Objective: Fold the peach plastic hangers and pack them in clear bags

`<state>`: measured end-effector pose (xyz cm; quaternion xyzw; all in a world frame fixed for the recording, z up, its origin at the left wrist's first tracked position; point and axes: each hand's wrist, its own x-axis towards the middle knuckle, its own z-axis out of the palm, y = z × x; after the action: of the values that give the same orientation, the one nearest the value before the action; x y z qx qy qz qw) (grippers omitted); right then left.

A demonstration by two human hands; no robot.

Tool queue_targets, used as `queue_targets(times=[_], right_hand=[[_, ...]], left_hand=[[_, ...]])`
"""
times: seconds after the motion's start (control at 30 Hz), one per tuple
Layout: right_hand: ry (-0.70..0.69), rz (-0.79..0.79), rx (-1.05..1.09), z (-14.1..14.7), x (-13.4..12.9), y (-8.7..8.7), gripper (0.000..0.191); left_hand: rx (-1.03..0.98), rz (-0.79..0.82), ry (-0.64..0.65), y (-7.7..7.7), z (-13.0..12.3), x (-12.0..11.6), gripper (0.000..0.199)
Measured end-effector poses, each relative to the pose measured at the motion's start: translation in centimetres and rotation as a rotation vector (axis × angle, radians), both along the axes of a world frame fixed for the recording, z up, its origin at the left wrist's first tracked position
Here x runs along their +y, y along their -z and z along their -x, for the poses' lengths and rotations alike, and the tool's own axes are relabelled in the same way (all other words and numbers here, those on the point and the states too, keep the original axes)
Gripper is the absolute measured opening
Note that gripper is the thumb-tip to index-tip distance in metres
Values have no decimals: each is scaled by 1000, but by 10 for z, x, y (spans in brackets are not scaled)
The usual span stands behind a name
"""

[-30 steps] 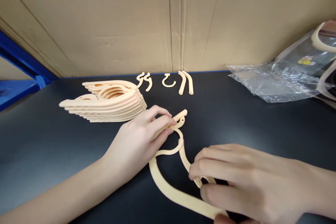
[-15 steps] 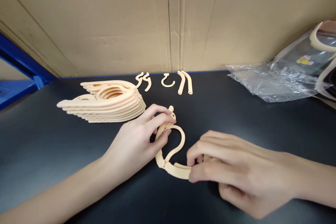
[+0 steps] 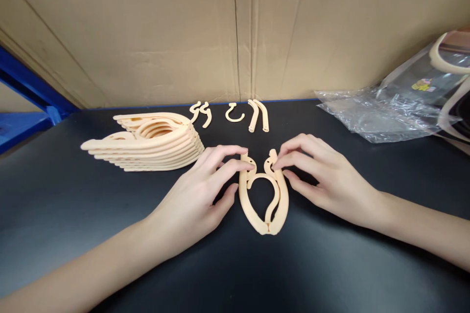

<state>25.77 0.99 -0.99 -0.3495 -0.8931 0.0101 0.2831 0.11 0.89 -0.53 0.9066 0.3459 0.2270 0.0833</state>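
With fingers spread, our left hand [image 3: 200, 188] and right hand [image 3: 323, 176] touch the two upper ends of a folded beige hanger [image 3: 283, 200] on the black table [image 3: 330, 269]. To its left we see a stack of similar hangers [image 3: 165, 151]; behind lie three small hook-shaped pieces [image 3: 209, 116] and two curved strips [image 3: 265, 117], with crumpled clear plastic [image 3: 382, 115] off to the right.

Brown cardboard backdrop, black tabletop, blue metal-looking frame

So the whole back is basically a tan cardboard-looking wall [image 3: 121, 24], kinda creased, with a dark vertical seam [image 3: 235, 34] near the middle. Tabletop [image 3: 348, 264] is plain black with a soft, pale sheen over on the left. Thin blue strip [image 3: 293, 101] along its far edge, and a chunky blue frame [image 3: 25, 80] at far left.
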Motion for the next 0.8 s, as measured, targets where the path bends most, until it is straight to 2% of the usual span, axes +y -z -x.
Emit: queue_targets(times=[0.13,0.3,0.37,0.5,0.63,0.7,0.8], right_hand=[[83,3,43,1,0,-1,9],[121,-48,60,2,-6,-2,6],[118,-23,65,1,-9,-3,7],[-29,131,87,1,-12,-6,13],[-229,313,25,3,-13,-8,28],[-271,333,-51,3,-14,-8,33],[-233,267,-123,4,-16,-5,46]], left_hand=[[-4,17,27,-2,-3,-2,35],[12,22,73,-4,-3,-7,34],[26,20,92,-5,-3,-8,36],[41,26,113,-6,-3,-8,42],[46,38,137,-5,-4,-7,60],[66,41,138,-4,-3,-6,69],[97,71,135,-5,-2,-5,78]])
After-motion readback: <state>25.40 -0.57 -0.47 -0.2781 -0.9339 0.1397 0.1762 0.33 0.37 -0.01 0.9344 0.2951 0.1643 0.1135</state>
